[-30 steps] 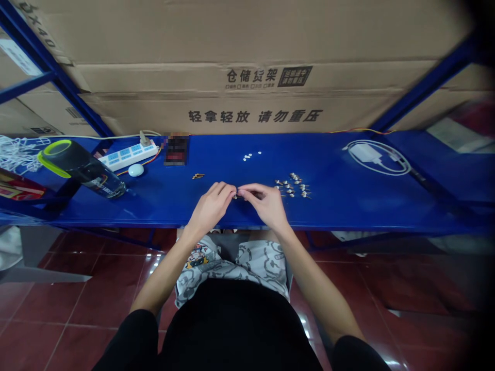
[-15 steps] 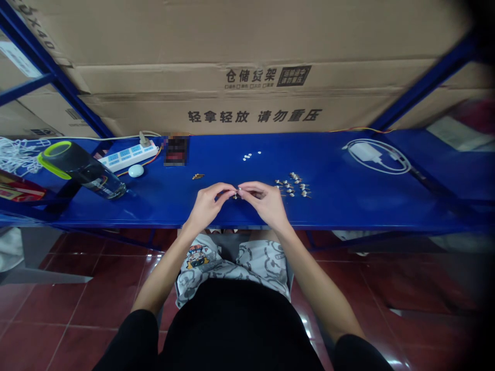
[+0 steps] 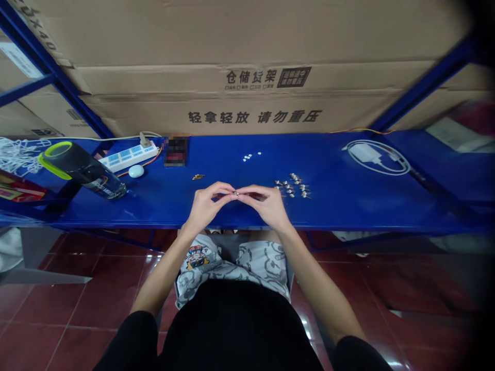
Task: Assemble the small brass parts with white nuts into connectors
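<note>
Insp. note: L hand [image 3: 204, 204] and R hand [image 3: 268, 206] meet over the front portion of the blue tabletop [image 3: 220, 154], thumb and fingers of each closed in a pinch on one small part [image 3: 236, 194] btwn them. Part is mostly covered; a pale bit and a dark bit show, exact shape and make n/a at this res. Loose stock: brass-coloured pins [image 3: 198, 177] lie beyond and to the left of L hand; white pcs [image 3: 248, 156] lie farther back, approx. centre; a cluster of white-headed pcs w/ thin stems [image 3: 303, 195] lies just beside R hand, on its outer side. Main risk, in insp.'s judgement: part slips, as only the fingertips bear on it and uneven squeeze could flick it out. Hands sit near the front edge, so a dropped part could go over into the lap or onto the tiled floor [image 3: 98, 293], hard to find at that size. Secondary: R hand swinging outward could brush the cluster and scatter it; pins, if round, could roll if nudged. Bottle [image 3: 98, 178] and power strip [image 3: 131, 156] are well apart from the hands, low concern.
</note>
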Action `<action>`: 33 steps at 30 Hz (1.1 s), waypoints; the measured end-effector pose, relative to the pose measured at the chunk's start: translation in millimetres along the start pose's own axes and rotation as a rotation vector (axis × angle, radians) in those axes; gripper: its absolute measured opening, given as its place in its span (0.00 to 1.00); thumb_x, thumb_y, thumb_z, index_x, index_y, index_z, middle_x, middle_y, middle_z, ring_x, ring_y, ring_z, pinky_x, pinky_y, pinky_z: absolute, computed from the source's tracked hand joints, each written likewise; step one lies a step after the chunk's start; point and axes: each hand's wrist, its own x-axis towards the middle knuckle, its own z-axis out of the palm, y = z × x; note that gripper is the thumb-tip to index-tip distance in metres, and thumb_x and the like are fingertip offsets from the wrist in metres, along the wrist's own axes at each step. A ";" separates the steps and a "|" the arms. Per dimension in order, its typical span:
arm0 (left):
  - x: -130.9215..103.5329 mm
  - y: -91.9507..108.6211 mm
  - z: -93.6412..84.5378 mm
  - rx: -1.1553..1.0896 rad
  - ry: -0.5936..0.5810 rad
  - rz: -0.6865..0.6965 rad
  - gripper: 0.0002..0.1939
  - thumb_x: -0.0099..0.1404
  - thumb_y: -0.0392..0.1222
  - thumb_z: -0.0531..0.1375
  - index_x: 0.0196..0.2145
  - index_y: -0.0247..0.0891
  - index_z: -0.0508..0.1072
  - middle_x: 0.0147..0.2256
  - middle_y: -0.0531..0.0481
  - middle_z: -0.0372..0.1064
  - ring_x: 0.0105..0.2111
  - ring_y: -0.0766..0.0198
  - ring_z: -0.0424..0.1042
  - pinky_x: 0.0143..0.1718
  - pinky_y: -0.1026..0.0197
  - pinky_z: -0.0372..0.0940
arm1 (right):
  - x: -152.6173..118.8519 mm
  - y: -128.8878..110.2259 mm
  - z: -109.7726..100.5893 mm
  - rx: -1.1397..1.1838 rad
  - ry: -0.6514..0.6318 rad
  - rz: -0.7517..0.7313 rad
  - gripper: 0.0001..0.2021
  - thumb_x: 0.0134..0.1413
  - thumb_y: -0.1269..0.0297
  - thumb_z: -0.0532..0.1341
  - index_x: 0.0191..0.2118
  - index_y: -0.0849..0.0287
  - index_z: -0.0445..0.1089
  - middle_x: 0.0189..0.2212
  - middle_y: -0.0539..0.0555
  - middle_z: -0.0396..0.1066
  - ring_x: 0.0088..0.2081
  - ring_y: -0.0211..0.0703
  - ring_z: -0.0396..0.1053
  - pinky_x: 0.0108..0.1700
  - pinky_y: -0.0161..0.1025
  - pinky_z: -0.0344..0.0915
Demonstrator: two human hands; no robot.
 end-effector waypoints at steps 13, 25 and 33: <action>2.2 -1.2 -1.7 0.091 -0.002 0.044 0.12 0.68 0.51 0.65 0.37 0.40 0.81 0.35 0.49 0.79 0.34 0.62 0.78 0.38 0.61 0.74 | 0.3 0.3 0.7 0.024 -0.021 0.011 0.11 0.52 0.55 0.71 0.41 0.51 0.81 0.38 0.52 0.82 0.39 0.47 0.78 0.46 0.45 0.73; 17.8 -12.3 1.1 0.430 -0.073 0.105 0.07 0.73 0.41 0.60 0.41 0.41 0.79 0.38 0.49 0.78 0.35 0.62 0.76 0.40 0.60 0.71 | 12.9 1.6 -3.2 -0.526 0.097 -0.159 0.07 0.61 0.59 0.63 0.37 0.52 0.80 0.34 0.52 0.78 0.34 0.46 0.70 0.39 0.44 0.66; 24.6 -23.9 -5.7 0.641 -0.151 0.140 0.12 0.74 0.34 0.54 0.43 0.40 0.78 0.43 0.47 0.76 0.44 0.57 0.74 0.50 0.52 0.68 | 22.9 12.3 -3.2 -0.742 0.009 -0.160 0.10 0.65 0.63 0.59 0.38 0.51 0.80 0.42 0.54 0.79 0.44 0.52 0.71 0.47 0.50 0.67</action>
